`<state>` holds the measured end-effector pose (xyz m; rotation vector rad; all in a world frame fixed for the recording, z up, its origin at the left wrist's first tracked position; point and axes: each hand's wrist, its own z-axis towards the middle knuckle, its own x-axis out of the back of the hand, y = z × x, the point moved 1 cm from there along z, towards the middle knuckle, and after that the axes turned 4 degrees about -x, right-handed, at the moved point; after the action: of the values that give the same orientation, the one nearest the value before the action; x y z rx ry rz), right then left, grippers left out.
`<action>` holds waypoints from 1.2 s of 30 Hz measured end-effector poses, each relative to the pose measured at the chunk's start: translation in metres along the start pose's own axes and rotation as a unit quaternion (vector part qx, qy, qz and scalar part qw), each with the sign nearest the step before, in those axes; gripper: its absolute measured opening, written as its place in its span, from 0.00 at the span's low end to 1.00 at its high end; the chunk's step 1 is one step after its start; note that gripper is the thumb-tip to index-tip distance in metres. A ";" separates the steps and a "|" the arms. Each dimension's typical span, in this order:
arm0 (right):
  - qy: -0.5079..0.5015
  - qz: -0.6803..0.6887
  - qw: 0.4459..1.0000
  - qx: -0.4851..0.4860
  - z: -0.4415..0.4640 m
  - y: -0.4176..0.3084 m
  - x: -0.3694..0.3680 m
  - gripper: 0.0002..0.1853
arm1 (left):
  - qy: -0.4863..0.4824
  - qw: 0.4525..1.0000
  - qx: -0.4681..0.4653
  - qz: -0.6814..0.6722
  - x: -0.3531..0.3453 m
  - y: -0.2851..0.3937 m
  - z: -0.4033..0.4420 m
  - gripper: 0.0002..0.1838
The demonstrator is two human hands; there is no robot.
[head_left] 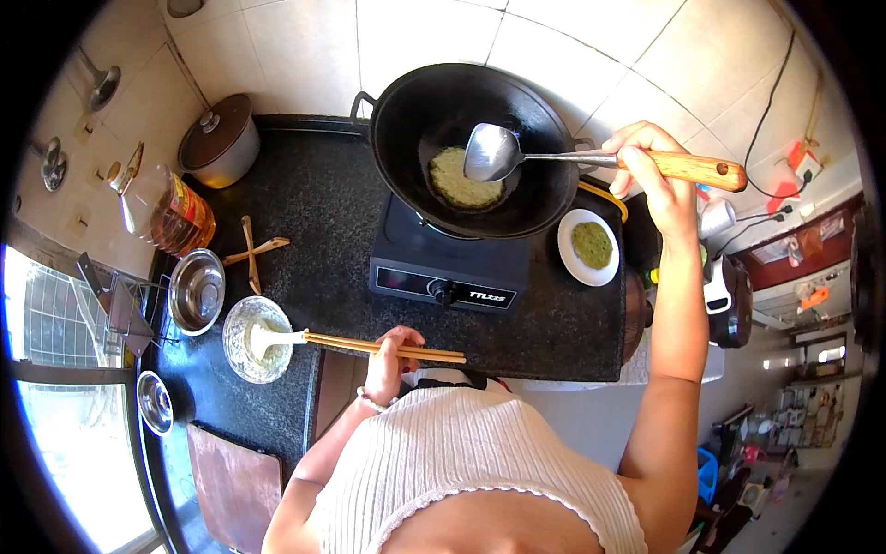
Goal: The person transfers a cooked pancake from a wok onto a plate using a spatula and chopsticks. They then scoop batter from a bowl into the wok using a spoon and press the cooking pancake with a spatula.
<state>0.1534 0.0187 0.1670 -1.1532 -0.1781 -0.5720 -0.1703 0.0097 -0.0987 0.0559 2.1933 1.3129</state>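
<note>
My right hand grips the wooden-handled metal spatula, its blade raised over the black wok. Inside the wok lies a round, pale green pancake, partly covered from view by the blade. The wok sits on a black cooker. My left hand is closed around a pair of wooden chopsticks at the counter's front edge. Their far ends meet the white spoon handle over the batter bowl. Right of the cooker, a white plate holds a green pancake.
On the left of the dark counter stand an oil bottle, a lidded pot, two metal bowls, one being, and crossed wooden pieces. A brown board lies nearer. Cords hang at the right wall.
</note>
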 end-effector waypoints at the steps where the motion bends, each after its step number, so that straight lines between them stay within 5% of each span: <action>1: -0.001 -0.004 1.000 -0.003 -0.001 0.001 0.001 0.06 | 0.002 1.000 0.004 0.001 0.000 0.001 0.000 0.20; 13: 0.030 -0.042 0.998 -0.027 -0.001 0.007 -0.004 0.07 | 0.000 1.000 0.018 0.010 -0.002 0.001 0.002 0.21; 24: 0.102 -0.039 0.984 -0.142 0.027 0.006 0.001 0.23 | -0.001 1.000 0.020 0.011 0.001 -0.003 0.001 0.20; 29: 0.138 0.074 0.970 -0.188 0.020 0.039 -0.013 0.19 | -0.001 1.000 0.019 -0.004 0.003 -0.004 0.000 0.19; 36: 0.211 0.050 0.966 -0.142 -0.002 0.027 0.031 0.15 | 0.005 1.000 0.014 0.003 0.008 -0.002 -0.002 0.19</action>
<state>0.1927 0.0140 0.1570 -1.2796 0.3374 -0.7553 -0.1777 0.0097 -0.1030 0.0672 2.2211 1.2897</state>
